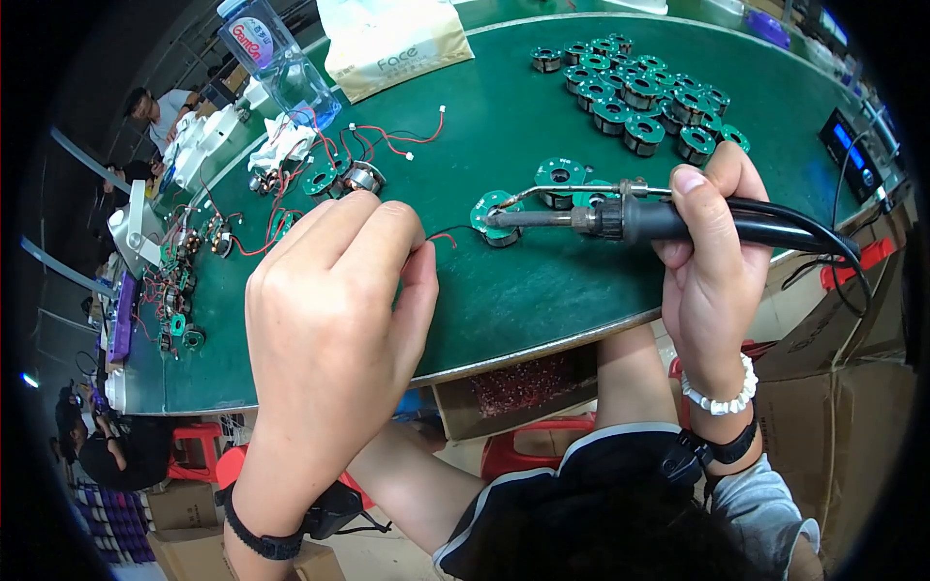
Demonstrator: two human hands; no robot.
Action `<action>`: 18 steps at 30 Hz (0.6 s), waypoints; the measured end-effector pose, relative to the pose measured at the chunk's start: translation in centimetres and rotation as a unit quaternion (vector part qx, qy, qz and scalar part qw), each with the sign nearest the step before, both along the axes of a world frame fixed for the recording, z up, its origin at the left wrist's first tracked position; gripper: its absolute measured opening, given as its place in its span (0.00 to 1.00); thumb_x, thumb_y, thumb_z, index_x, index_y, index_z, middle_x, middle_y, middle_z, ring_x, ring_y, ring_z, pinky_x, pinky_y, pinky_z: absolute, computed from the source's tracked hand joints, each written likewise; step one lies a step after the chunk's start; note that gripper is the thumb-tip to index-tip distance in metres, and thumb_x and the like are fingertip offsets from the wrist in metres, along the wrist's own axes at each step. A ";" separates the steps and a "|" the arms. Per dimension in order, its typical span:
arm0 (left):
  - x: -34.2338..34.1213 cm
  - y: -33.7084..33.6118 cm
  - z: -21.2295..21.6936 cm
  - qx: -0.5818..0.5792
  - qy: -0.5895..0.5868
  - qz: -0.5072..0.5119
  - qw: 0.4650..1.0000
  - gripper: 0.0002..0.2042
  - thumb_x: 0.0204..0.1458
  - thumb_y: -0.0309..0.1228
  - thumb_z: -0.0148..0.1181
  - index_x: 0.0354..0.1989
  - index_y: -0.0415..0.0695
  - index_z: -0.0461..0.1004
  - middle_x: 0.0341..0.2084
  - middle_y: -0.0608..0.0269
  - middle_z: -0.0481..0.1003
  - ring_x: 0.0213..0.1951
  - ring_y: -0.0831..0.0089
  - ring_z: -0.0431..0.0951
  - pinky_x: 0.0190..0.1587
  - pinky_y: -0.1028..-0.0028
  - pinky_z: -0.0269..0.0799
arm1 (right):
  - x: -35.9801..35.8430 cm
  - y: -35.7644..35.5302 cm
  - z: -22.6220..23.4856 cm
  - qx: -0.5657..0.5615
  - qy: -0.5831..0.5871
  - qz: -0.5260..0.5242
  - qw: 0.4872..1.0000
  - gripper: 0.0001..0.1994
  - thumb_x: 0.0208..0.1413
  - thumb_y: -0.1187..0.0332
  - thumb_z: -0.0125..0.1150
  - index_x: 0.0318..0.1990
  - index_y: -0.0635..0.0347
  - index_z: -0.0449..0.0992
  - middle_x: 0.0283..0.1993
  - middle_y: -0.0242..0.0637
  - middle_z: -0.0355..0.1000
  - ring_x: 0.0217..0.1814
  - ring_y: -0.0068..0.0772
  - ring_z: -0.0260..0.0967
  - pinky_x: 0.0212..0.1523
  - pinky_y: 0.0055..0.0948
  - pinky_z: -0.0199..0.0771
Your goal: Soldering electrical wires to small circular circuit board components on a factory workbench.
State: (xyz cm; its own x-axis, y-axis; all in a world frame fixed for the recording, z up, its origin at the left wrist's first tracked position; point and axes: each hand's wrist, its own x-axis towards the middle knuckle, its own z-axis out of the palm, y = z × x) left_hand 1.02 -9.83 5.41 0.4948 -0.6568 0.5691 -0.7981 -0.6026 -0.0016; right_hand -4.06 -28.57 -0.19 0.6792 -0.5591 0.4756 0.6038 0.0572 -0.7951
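Note:
My right hand grips a soldering iron with a black handle and a thin metal solder-feed tube along its top. The iron's tip touches or hovers right over a small stator with a round green circuit board. My left hand is closed in a pinch left of that stator. Thin red and black wires come out beside its fingers toward the board; the fingertips are partly hidden by the hand. Just behind the iron stand two more green-topped stators.
A group of similar stators stands at the back right, near a soldering station. Wired stators lie at left. A water bottle and tissue pack stand behind. A box sits below the table edge.

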 end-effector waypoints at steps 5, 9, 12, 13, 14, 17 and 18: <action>-0.6 0.2 0.7 0.007 0.003 0.005 1.000 0.06 0.33 0.15 0.56 0.18 0.37 0.65 0.12 0.62 0.61 0.15 0.75 0.61 0.18 0.78 0.54 | 0.2 0.1 0.0 0.024 -0.008 -0.039 0.999 0.11 0.49 0.74 0.50 0.20 0.55 0.56 0.16 0.24 0.55 0.14 0.09 0.47 0.14 0.10 0.47; -1.4 0.7 1.3 -0.006 0.040 -0.007 0.999 0.06 0.32 0.15 0.56 0.17 0.37 0.65 0.13 0.62 0.63 0.15 0.75 0.61 0.18 0.79 0.54 | 0.0 0.0 0.1 0.026 -0.006 -0.045 0.999 0.12 0.51 0.74 0.47 0.20 0.53 0.54 0.14 0.24 0.53 0.13 0.10 0.44 0.14 0.12 0.44; -3.2 1.3 1.2 -0.002 0.064 -0.045 0.997 0.06 0.30 0.15 0.57 0.17 0.37 0.67 0.13 0.62 0.64 0.15 0.73 0.62 0.18 0.78 0.55 | -0.1 -0.4 -0.2 0.051 -0.042 -0.030 0.997 0.11 0.48 0.73 0.53 0.20 0.56 0.57 0.18 0.25 0.58 0.14 0.10 0.50 0.14 0.09 0.50; -4.0 1.4 0.8 0.007 0.058 -0.060 0.996 0.06 0.29 0.15 0.57 0.17 0.38 0.67 0.13 0.63 0.64 0.15 0.72 0.63 0.17 0.77 0.55 | 0.0 -0.4 -0.3 0.051 -0.043 -0.031 0.997 0.11 0.48 0.73 0.53 0.20 0.56 0.57 0.18 0.25 0.58 0.14 0.10 0.50 0.14 0.09 0.50; -4.8 1.5 0.1 0.010 0.052 -0.083 0.995 0.06 0.28 0.17 0.57 0.17 0.39 0.68 0.13 0.64 0.64 0.15 0.72 0.63 0.17 0.76 0.54 | 0.0 -0.4 -0.3 0.061 -0.046 -0.032 0.997 0.11 0.48 0.73 0.53 0.20 0.56 0.57 0.18 0.25 0.58 0.14 0.10 0.50 0.14 0.09 0.49; -7.6 2.3 -3.2 0.030 0.041 -0.130 0.990 0.08 0.26 0.25 0.57 0.20 0.41 0.69 0.13 0.69 0.59 0.16 0.76 0.60 0.20 0.78 0.52 | 0.1 -0.2 -0.5 0.069 -0.055 -0.027 0.996 0.11 0.48 0.74 0.53 0.20 0.56 0.57 0.17 0.25 0.58 0.14 0.10 0.50 0.13 0.10 0.49; -8.4 2.2 -3.9 0.069 0.048 -0.125 0.989 0.09 0.27 0.27 0.56 0.22 0.41 0.70 0.15 0.68 0.61 0.18 0.76 0.61 0.21 0.79 0.52 | 0.1 -0.2 -0.5 0.064 -0.060 -0.025 0.996 0.11 0.48 0.74 0.53 0.20 0.55 0.57 0.17 0.25 0.57 0.14 0.10 0.50 0.13 0.10 0.49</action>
State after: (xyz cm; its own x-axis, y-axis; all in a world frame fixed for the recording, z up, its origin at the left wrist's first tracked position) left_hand -7.35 -7.59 1.54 0.3551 -0.8333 0.4238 -0.9222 -0.3864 0.0129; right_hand -3.99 -28.80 -0.70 0.5913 -0.6526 0.4738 0.6986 0.1210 -0.7052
